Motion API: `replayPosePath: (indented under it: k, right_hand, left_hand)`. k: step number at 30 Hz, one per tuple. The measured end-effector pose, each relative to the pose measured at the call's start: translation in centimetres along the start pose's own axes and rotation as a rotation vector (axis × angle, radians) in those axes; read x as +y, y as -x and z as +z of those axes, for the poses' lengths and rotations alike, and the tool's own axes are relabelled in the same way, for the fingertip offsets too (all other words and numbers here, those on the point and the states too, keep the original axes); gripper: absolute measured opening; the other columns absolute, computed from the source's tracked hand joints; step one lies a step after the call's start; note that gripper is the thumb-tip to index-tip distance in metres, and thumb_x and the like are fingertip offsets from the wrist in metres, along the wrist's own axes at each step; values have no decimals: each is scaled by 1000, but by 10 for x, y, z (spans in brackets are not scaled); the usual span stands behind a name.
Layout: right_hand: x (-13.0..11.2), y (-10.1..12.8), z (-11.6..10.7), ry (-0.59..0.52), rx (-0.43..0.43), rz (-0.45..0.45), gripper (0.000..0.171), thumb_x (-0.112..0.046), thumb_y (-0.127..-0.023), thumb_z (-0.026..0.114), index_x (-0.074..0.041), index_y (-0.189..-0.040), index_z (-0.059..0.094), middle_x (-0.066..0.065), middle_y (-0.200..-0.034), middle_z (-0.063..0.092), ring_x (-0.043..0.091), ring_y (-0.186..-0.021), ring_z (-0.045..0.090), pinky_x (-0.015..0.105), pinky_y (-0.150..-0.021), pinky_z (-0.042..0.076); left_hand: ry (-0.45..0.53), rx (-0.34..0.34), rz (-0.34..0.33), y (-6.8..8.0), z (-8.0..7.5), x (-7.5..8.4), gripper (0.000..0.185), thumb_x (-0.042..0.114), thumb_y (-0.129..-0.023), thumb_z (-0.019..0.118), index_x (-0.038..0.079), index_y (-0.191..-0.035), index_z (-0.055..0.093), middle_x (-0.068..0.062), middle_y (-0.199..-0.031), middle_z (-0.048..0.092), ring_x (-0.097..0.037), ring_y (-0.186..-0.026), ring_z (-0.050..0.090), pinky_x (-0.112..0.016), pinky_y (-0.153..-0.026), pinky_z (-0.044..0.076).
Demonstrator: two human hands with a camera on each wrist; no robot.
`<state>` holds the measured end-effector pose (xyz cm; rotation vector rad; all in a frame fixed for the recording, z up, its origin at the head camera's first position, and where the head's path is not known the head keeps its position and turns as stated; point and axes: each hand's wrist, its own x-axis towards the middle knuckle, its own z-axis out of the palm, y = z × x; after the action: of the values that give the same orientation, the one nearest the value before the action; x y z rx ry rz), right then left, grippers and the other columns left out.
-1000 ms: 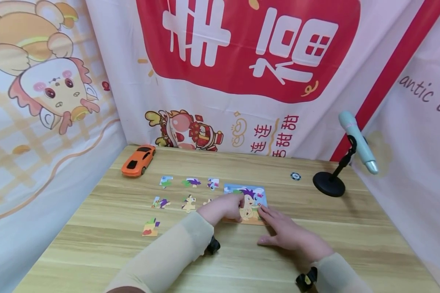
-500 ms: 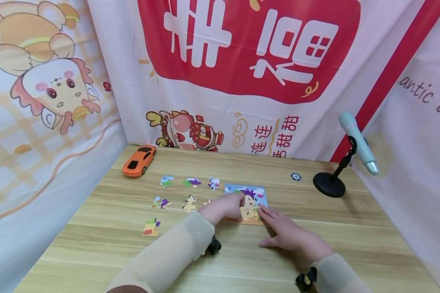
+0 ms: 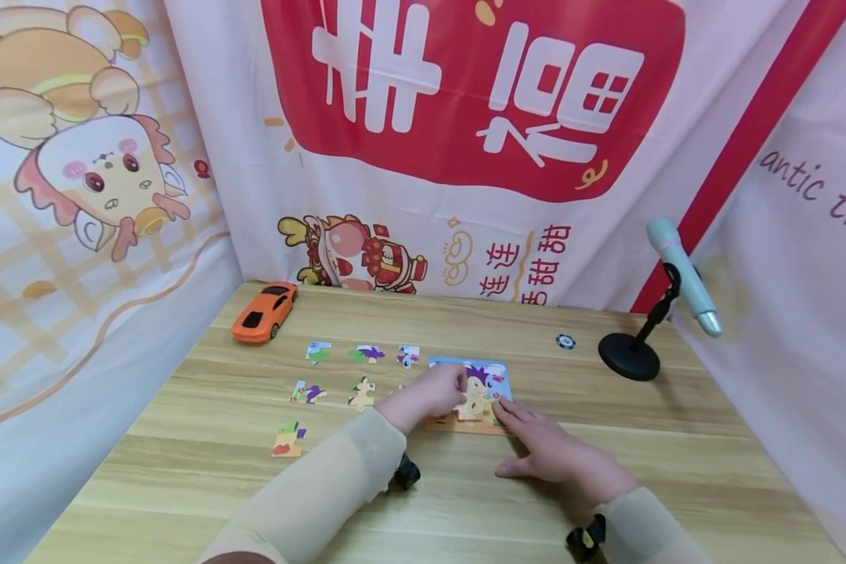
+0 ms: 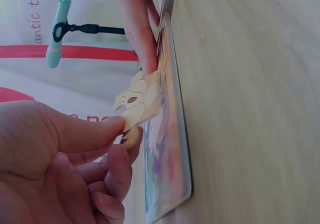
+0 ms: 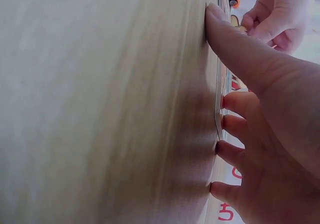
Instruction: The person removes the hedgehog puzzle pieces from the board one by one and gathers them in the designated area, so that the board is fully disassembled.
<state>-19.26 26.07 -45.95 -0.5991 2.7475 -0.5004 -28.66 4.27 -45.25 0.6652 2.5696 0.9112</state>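
A puzzle board with a cartoon picture lies flat in the middle of the wooden table. My left hand hovers over the board's left part and pinches a tan puzzle piece between thumb and forefinger, tilted against the board. My right hand rests on the table with straight fingers, their tips touching the board's near right edge. In the right wrist view the thumb lies flat on the wood.
Several loose puzzle pieces lie in rows left of the board, one nearer the front. An orange toy car sits at the back left. A pen on a black stand and a small disc stand at the back right. Cloth walls close in three sides.
My left hand has shifted slightly over the board with the tan piece, which now shows tilted up. The right hand has stayed in place.
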Motion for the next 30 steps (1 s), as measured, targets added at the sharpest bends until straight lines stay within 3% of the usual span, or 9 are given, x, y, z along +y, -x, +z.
replayPosePath:
  k: [6,13,19,23,30]
  right_hand:
    - [-1,1,-1,-5,2,-1,97,-60,-83,68,-11,-156,26,12,-162,18,41,-145,16,60,-112,18]
    - [0,1,0,-3,-11,7,97,-60,-84,68,-12,-156,26,11,-162,18,40,-146,16,60,-112,18]
    - [0,2,1,11,-10,17,98,-62,-83,67,-13,-157,25,9,-162,17,39,-146,14,58,-113,17]
    - [0,2,1,15,-3,22,98,-62,-83,67,-13,-157,25,9,-163,17,38,-146,15,58,-113,18]
    - [-1,0,2,29,-6,28,97,-63,-82,66,-15,-157,25,8,-163,17,38,-146,15,59,-112,19]
  left_hand:
    - [144,43,-8,18,-26,-11,7,6,-93,63,10,-93,57,-7,-83,59,-15,-60,52,-27,-52,46]
    - [82,99,-32,52,-71,-44,9,2,-91,62,8,-89,57,-9,-89,61,-17,-64,52,-28,-54,46]
    - [25,59,-133,87,-100,-73,10,1,-92,62,8,-87,57,-7,-83,57,-18,-64,53,-29,-55,44]
    - [0,10,-171,107,-102,-84,11,2,-93,62,8,-86,57,-6,-82,57,-20,-67,53,-31,-57,43]
    - [8,-25,-188,128,-85,-94,11,4,-94,62,9,-85,59,-5,-80,56,-18,-62,49,-31,-54,40]
